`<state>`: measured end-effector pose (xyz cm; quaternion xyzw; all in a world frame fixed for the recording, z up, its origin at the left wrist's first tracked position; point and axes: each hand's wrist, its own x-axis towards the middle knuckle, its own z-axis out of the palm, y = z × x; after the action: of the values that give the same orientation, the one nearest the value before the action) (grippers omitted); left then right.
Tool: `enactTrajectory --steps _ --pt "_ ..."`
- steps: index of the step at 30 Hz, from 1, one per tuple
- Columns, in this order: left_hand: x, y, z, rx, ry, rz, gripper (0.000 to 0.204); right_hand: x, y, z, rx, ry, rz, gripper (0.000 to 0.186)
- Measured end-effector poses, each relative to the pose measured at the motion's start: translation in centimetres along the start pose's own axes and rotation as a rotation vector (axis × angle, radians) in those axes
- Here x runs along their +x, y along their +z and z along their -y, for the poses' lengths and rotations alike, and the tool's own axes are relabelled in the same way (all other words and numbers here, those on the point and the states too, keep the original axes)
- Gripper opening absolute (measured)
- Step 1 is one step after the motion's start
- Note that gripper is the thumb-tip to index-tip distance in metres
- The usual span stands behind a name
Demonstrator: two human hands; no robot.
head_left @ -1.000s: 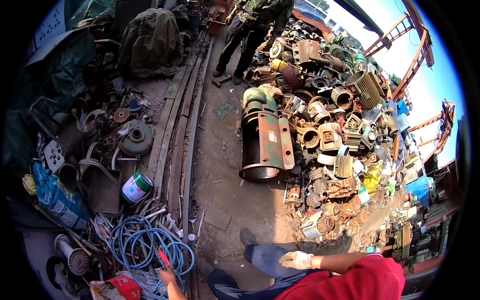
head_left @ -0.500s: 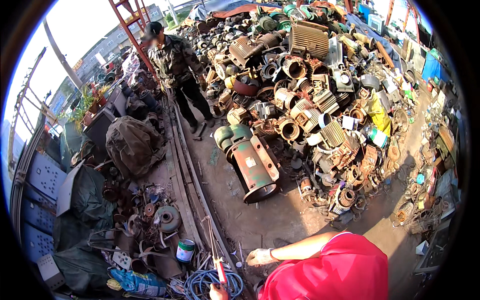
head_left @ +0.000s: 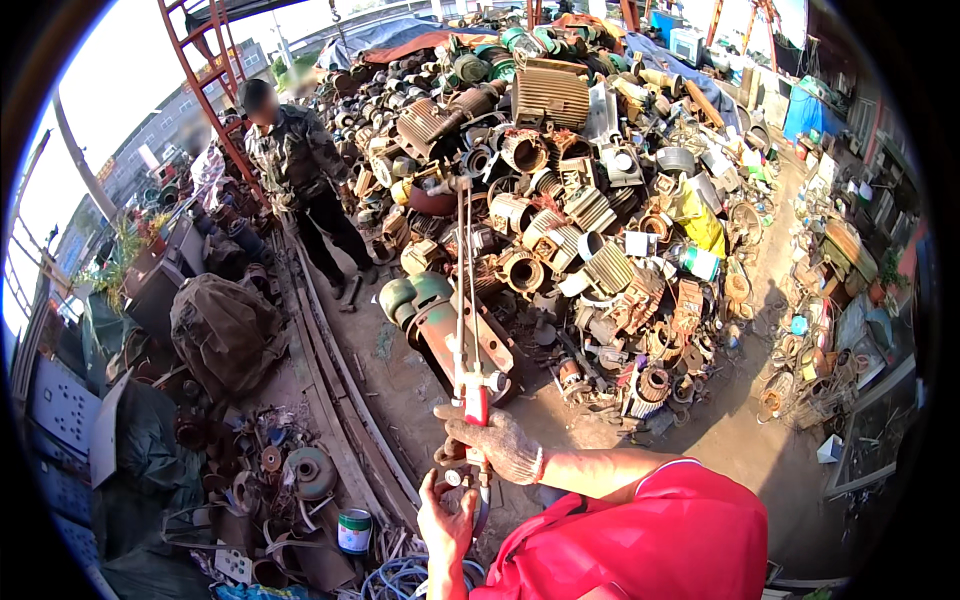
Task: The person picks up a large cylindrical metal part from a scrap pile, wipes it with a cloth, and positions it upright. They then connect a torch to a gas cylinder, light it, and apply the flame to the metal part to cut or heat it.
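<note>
A long cutting torch point(head_left: 460, 330) with thin metal tubes and a red handle point(head_left: 476, 400) points up and away from me. My right hand point(head_left: 495, 443), in a dirty knit work glove, is wrapped round its handle. Just below, my bare left hand point(head_left: 447, 525) has thumb and fingers apart around the round knob point(head_left: 454, 478) at the torch's lower end; whether they touch it I cannot tell. A hose point(head_left: 483, 508) runs down from the torch. Behind the tubes lies a rusty green motor housing point(head_left: 440, 330) on the ground.
A large heap of scrap motors point(head_left: 550, 220) rises beyond. At the left stands a person point(head_left: 300, 160) in camouflage, beside long metal rails point(head_left: 320, 370). A paint can point(head_left: 354, 530) and coiled blue hose point(head_left: 390, 578) lie near my left arm. More scrap point(head_left: 800, 360) lines the right.
The torch has been raised from low near the hose coil. My right hand has closed round its handle; my left hand has come up and loosened. The view has shifted to the right.
</note>
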<state>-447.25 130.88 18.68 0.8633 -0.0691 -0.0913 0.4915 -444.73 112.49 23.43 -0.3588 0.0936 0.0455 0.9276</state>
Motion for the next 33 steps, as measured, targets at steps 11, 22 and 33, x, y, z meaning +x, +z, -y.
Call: enactTrajectory --steps 11,22,33 --pt "-3.5 0.1 14.8 -0.131 0.123 0.208 0.059 -2.8 0.6 -7.4 -0.440 0.015 -0.498 0.026" --pt "-6.2 3.2 11.2 0.115 0.557 0.108 0.016 -4.4 0.3 -11.9 -0.456 -0.025 -0.454 0.019" --pt "-4.5 9.4 9.5 0.366 0.154 -0.183 0.036 -2.7 -3.9 -10.9 -0.419 -0.078 -0.428 0.020"
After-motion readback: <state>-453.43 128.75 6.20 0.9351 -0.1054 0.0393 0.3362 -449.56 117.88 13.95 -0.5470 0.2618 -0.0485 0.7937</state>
